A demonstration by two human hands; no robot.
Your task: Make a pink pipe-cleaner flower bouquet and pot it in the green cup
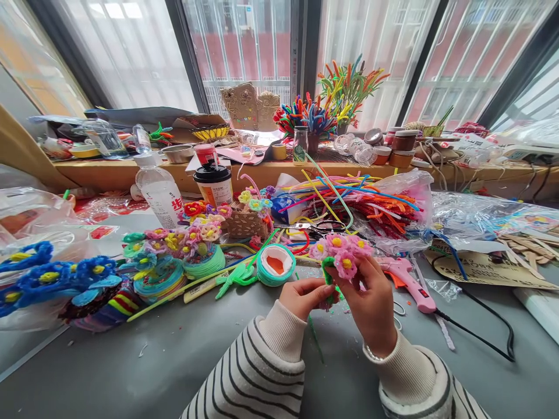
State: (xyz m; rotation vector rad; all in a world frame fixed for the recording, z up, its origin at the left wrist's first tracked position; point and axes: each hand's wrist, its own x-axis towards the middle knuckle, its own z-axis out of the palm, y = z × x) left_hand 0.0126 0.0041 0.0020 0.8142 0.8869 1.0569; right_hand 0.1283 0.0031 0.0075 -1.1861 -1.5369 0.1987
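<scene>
Both my hands meet over the grey table near the front edge. My right hand (372, 302) is closed around the green stems of a small bunch of pink pipe-cleaner flowers (341, 251) with yellow centres. My left hand (303, 295) pinches the green pipe cleaner (328, 278) at the base of the bunch, and a loose green end trails down below the hands. A round green-wrapped pot (275, 265) with an orange inside stands just left of my hands.
Finished flower pots (192, 256) and blue flowers (52, 276) crowd the left. A pink glue gun (406, 282) with a black cord lies to the right. A bag of coloured pipe cleaners (371, 203), scissors, a bottle (159, 189) and a cup (213, 181) sit behind.
</scene>
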